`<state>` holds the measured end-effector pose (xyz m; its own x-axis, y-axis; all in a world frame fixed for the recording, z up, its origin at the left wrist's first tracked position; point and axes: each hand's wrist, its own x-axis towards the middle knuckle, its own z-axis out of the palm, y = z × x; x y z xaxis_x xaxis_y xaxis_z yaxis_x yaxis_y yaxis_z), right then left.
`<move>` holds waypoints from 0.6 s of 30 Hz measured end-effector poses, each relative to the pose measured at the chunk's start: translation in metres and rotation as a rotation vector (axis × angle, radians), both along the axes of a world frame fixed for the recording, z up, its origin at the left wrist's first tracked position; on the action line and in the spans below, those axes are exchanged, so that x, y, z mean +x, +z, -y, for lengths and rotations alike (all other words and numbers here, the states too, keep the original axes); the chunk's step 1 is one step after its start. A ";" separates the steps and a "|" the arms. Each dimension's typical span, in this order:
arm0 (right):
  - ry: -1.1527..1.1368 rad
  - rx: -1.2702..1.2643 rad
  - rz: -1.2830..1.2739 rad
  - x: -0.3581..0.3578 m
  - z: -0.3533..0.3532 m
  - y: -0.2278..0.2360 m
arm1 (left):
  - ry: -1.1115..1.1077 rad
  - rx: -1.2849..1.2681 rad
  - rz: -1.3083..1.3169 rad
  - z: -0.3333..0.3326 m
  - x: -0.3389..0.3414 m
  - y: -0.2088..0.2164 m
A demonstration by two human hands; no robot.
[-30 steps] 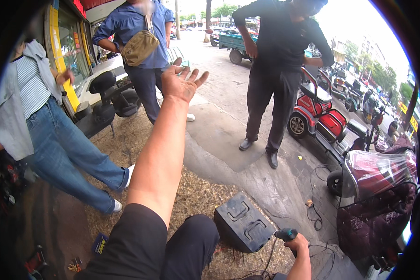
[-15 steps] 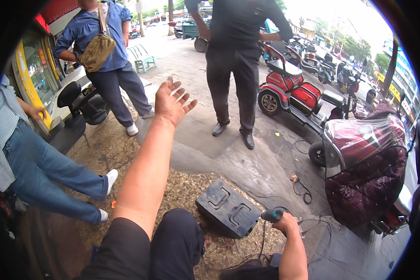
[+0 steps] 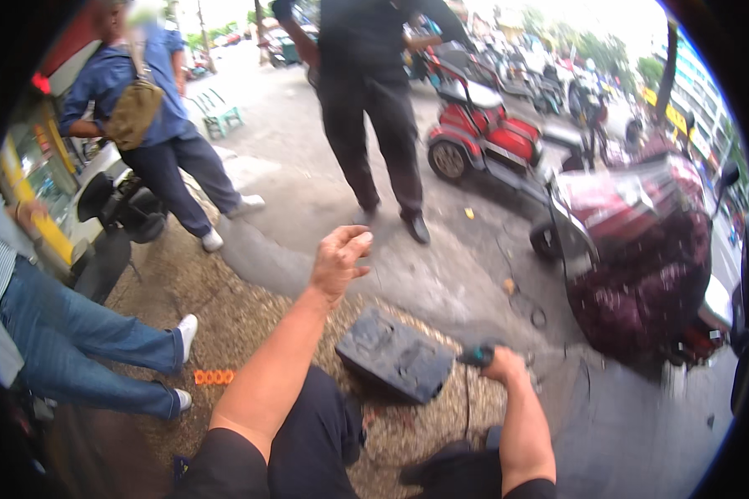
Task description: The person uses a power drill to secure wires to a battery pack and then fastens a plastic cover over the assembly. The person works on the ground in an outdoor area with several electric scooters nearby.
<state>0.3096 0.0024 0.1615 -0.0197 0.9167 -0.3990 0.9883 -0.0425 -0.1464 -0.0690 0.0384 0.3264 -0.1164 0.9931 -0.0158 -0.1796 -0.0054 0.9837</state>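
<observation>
My left hand (image 3: pixel 341 258) is raised in front of me with nothing in it, its fingers bent and the thumb apart. My right hand (image 3: pixel 505 364) grips a dark teal power drill (image 3: pixel 476 356), whose front end points left at the box's right end. That box (image 3: pixel 398 353) is a black battery case with two handle shapes on top, and it rests tilted on the speckled stone ground in front of my knees. Motion blur hides the drill's tip, so I cannot tell whether it touches the case.
Ahead stands a person in dark clothes (image 3: pixel 366 108); at left are a person with a tan bag (image 3: pixel 135 115) and one in jeans (image 3: pixel 91 333). A red three-wheeler (image 3: pixel 495 137) and a quilt-covered scooter (image 3: pixel 641 266) stand at right. Cables (image 3: pixel 528 312) and an orange strip (image 3: pixel 215 377) lie on the ground.
My left hand has come down and nearer the black case, its spread fingers now curling. The right hand still holds the drill by the case. The view has shifted, and more of the orange strip shows.
</observation>
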 end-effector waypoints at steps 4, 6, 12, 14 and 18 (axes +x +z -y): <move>-0.018 0.006 -0.017 0.007 0.017 0.008 | 0.030 -0.172 -0.160 0.043 0.009 -0.099; -0.124 -0.081 -0.056 0.005 0.033 0.020 | 0.046 -0.131 -0.377 0.049 0.005 -0.132; -0.130 -0.167 -0.134 -0.017 0.079 0.041 | 0.192 0.078 -0.576 0.042 0.002 -0.152; -0.113 -0.188 -0.142 -0.019 0.087 0.038 | 0.167 0.013 -0.466 0.045 0.005 -0.147; -0.097 -0.182 -0.200 -0.027 0.099 0.023 | 0.172 -0.020 -0.399 0.047 0.004 -0.141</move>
